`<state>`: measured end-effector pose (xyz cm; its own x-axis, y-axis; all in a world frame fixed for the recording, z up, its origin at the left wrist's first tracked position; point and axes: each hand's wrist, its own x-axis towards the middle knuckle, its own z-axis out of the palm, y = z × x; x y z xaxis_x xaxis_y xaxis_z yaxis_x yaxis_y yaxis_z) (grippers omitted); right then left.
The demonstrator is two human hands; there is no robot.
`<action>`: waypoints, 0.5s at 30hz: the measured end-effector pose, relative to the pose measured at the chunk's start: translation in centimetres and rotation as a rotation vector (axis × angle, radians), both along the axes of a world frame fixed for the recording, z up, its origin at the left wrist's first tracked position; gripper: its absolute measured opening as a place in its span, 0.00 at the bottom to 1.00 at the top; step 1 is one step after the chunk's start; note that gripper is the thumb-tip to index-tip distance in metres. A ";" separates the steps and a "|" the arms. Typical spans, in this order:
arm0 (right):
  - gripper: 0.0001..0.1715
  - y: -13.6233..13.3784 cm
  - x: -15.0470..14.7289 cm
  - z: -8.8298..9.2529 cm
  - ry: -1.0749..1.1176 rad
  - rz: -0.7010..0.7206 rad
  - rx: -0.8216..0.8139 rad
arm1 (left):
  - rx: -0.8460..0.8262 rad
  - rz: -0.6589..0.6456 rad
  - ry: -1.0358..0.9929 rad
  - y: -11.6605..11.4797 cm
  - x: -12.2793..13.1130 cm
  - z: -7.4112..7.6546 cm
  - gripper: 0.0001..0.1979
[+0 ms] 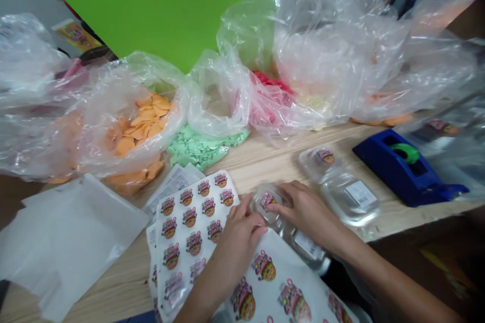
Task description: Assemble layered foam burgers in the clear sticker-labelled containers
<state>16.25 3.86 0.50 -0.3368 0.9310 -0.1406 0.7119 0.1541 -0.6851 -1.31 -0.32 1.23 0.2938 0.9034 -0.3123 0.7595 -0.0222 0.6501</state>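
My left hand [238, 234] and my right hand [306, 212] meet over a clear plastic clamshell container [282, 224] on the wooden table [265, 161]. Both sets of fingers press on its lid, where a round burger sticker [267, 200] sits. A sheet of the same burger stickers [193, 222] lies just left of my left hand. Another sticker sheet [280, 287] lies under my forearms. A second clear container [343, 189] with a sticker and a white label rests to the right of my right hand.
Clear bags hold orange discs [140, 126], green pieces [200, 146] and red pieces [271, 91] along the back. A blue tape dispenser [405, 169] stands at the right. White plastic sheets [64, 237] lie at the left. A green panel [170, 5] rises behind.
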 end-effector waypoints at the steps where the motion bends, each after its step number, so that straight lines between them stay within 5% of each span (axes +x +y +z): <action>1: 0.15 -0.1 0.0 0.0 0.021 -0.017 -0.003 | 0.011 -0.010 0.011 0.1 0.2 -0.1 0.08; 9: 0.23 -0.3 0.0 -1.0 0.163 -0.100 0.052 | 0.028 0.096 -0.071 -0.2 0.1 0.6 0.09; 15: 0.20 -0.3 0.2 0.2 0.192 -0.116 0.166 | -0.018 0.139 -0.167 -0.2 -0.5 1.6 0.11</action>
<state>16.47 3.56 0.72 -0.2324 0.9698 0.0735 0.5911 0.2008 -0.7812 -1.78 -0.55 2.79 0.2163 0.9336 -0.2858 0.6358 0.0875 0.7668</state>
